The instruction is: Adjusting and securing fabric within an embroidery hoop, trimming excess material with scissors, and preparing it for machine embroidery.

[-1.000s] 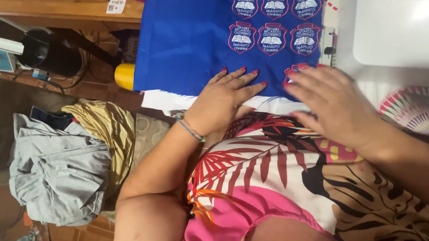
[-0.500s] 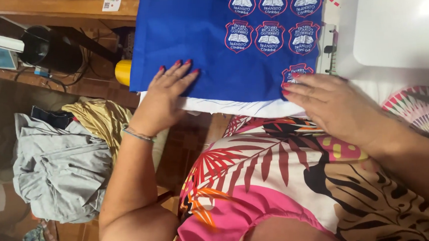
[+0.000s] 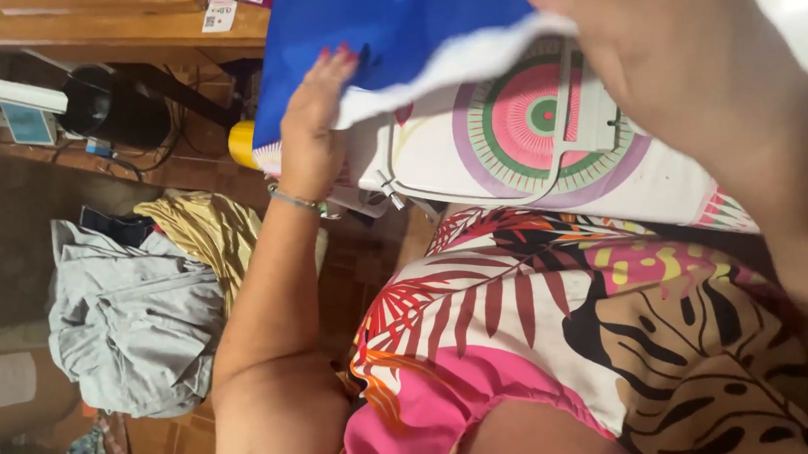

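Observation:
A blue cloth with a white underside is lifted off a white table with a round pink and green pattern. My left hand, with red nails and a bracelet on the wrist, grips the cloth's left edge. My right hand is raised close to the camera and blurred, holding the cloth's right part near the top. A white frame lies on the patterned surface under the lifted cloth.
A grey garment and a yellow-gold one lie heaped on the floor at left. A wooden shelf runs along the top left with cables and a dark object below it. My lap wears a bright leaf-print dress.
Both hands went from lying flat on the blue cloth to gripping it and lifting it up and away, which uncovered the patterned surface and the white frame beneath.

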